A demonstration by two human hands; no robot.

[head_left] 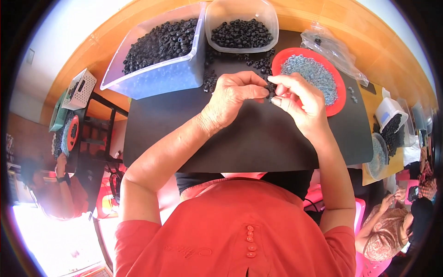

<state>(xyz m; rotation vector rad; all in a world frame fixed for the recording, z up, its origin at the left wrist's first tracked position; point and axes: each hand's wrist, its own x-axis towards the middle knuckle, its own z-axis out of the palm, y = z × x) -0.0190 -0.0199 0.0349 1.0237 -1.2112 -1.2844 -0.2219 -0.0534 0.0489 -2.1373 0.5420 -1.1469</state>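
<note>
Over the dark table, my left hand [230, 96] and my right hand [300, 99] meet fingertip to fingertip. A small black round part [271, 90] sits between them. My left thumb and forefinger are closed in a pinch on it. My right fingers are bent inward at its other side; what lies between their tips is too small to tell. Just beyond my hands are loose black parts [265, 64], ring-shaped with holes. To the right stands a red plate [340, 94] heaped with small shiny clear-bluish pieces [314, 76].
A large translucent bin [159, 76] of black parts stands back left, beside a smaller clear tub [243, 48] of the same. A clear plastic bag [332, 48] lies back right. Other people sit at neighbouring tables, one left [60, 194] and one right [387, 226].
</note>
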